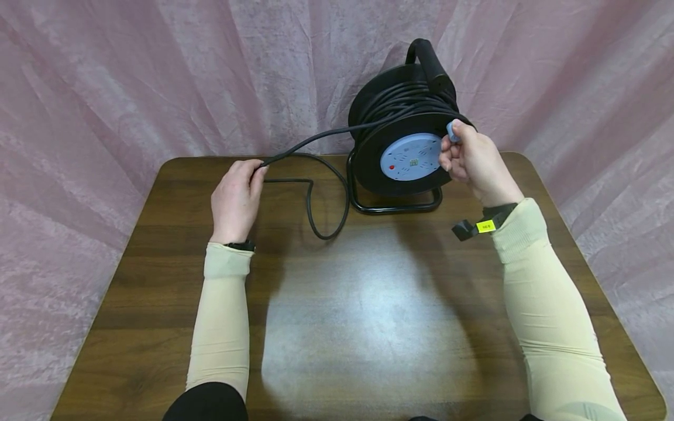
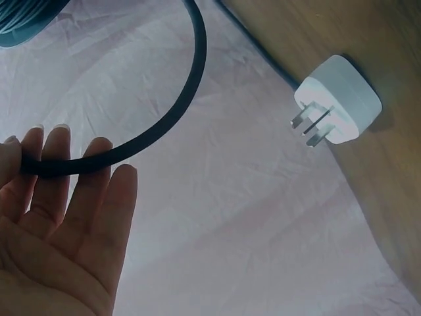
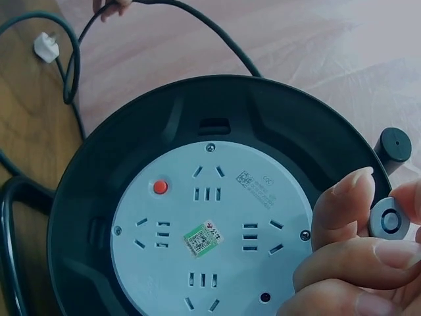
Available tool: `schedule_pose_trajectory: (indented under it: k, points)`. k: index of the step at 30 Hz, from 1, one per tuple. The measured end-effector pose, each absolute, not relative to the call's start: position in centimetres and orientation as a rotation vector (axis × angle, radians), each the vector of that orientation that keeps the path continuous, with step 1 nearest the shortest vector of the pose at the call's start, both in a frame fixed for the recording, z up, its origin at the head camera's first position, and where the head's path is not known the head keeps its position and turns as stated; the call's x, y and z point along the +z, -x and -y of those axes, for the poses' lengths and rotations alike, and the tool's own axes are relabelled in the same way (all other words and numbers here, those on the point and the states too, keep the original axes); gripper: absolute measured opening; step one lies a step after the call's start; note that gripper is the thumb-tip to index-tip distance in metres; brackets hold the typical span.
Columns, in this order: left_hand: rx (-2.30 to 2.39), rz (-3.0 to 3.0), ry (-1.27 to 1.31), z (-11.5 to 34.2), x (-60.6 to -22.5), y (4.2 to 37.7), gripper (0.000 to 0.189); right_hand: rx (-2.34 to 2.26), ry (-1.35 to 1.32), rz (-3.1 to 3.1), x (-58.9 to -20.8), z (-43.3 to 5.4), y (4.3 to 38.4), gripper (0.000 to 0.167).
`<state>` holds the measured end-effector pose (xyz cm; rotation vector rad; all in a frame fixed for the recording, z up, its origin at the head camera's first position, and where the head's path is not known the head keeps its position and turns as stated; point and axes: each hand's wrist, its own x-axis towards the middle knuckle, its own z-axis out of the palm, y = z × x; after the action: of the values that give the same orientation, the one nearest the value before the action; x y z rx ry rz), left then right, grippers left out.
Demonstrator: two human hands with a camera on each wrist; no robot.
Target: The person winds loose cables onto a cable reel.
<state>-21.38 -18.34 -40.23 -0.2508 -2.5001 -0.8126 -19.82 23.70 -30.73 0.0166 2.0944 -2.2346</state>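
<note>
A black cable reel [image 1: 402, 137] stands upright toward the back of the table, its blue-grey socket panel [image 3: 217, 217] facing forward. My right hand [image 1: 476, 158] pinches the small grey winding knob [image 3: 389, 218] at the right of the reel's disc, between thumb and fingers. Left of the reel, my left hand [image 1: 235, 196] holds the black cable [image 2: 151, 135] between thumb and fingers. From there the cable [image 1: 321, 135] runs up to the wound coils [image 1: 400, 99]. The free end, with its white three-pin plug [image 2: 339, 99], lies on the table, hidden behind my left hand in the head view.
A loose loop of cable [image 1: 327, 235] lies on the wooden table [image 1: 368, 327] between my left hand and the reel's tubular stand [image 1: 400, 209]. The reel's carry handle [image 1: 429, 64] rises at the top. Behind the table hangs a pink curtain [image 1: 210, 76].
</note>
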Motion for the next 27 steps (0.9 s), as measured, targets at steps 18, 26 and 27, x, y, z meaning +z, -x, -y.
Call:
schedule_pose_trajectory:
  k: [18, 26, 27]
  points:
    - [-0.831, 2.557, 0.311, 16.7, -41.4, 22.0, 0.029, -2.276, -0.039, -2.081, -31.4, -24.6, 19.7, 0.046]
    - [-0.839, 2.628, 0.312, 15.7, -41.7, 22.5, 0.032, -2.297, -0.059, -2.062, -31.8, -24.8, 19.6, 0.045]
    - [-0.849, 2.64, 0.305, 15.6, -41.7, 22.5, 0.033, -2.296, -0.061, -2.062, -31.9, -24.8, 19.6, 0.045]
